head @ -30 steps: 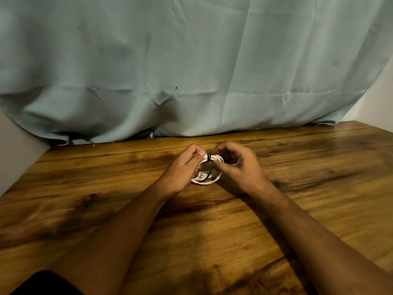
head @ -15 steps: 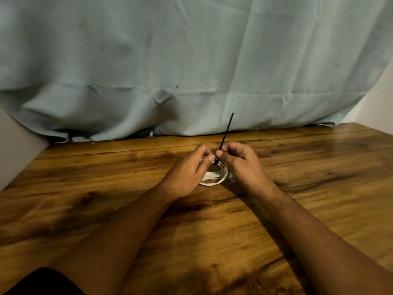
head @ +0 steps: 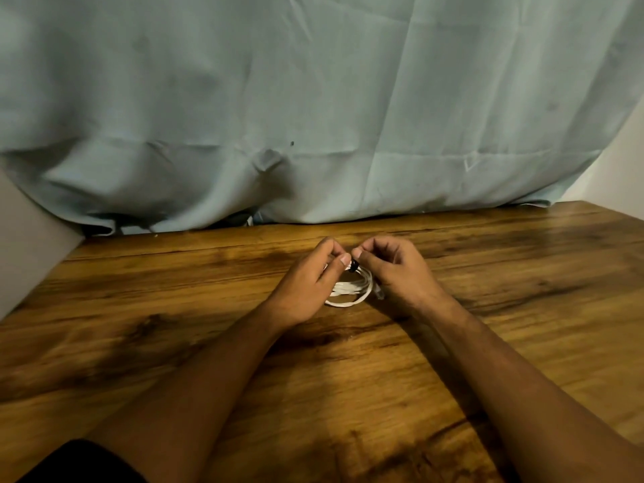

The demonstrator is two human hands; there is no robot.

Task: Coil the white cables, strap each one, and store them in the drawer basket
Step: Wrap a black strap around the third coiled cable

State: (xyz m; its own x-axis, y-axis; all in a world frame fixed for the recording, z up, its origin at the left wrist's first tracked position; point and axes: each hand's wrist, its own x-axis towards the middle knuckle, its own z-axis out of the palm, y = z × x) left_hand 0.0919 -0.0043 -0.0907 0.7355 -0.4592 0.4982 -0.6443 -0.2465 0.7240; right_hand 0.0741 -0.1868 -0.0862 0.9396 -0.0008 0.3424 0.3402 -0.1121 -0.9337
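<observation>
Desk [head: 174, 308], brown wood with heavy dark grain. Pale blue-green curtain [head: 313, 99] hangs behind it down to the far edge. A strip of plain wall [head: 28, 245] shows at the left.

White cable [head: 348, 291]: coiled into a small flat oval of several turns, near the middle of the desk and between my two hands. The oval's long axis runs roughly left to right across my view. The coil is tilted. Its near rim is low, on or just above the wood, and I cannot tell which. Its far rim is lifted up to my fingertips. A greyish stub beside my right palm could be a plug end, but it is too blurred to say.

Black strap [head: 353, 266]: a short dark band at the raised far rim of the coil, right where my two thumbs meet. Only a small part of it shows.

Left grip [head: 306, 284]: closed on the cable. The fingers are curled over the left side of the far rim and the thumb tip is pressed in beside the strap.

Right grip [head: 397, 273]: closed too. The thumb and curled fingers pinch at the strap from the right, and the palm hides the right end of the coil.

The thumb tips are almost touching, with the strap just below them. Both forearms angle in from the near edge, and the wrists are low over the wood. Dark fabric [head: 80, 465] at bottom left, under my left arm.
</observation>
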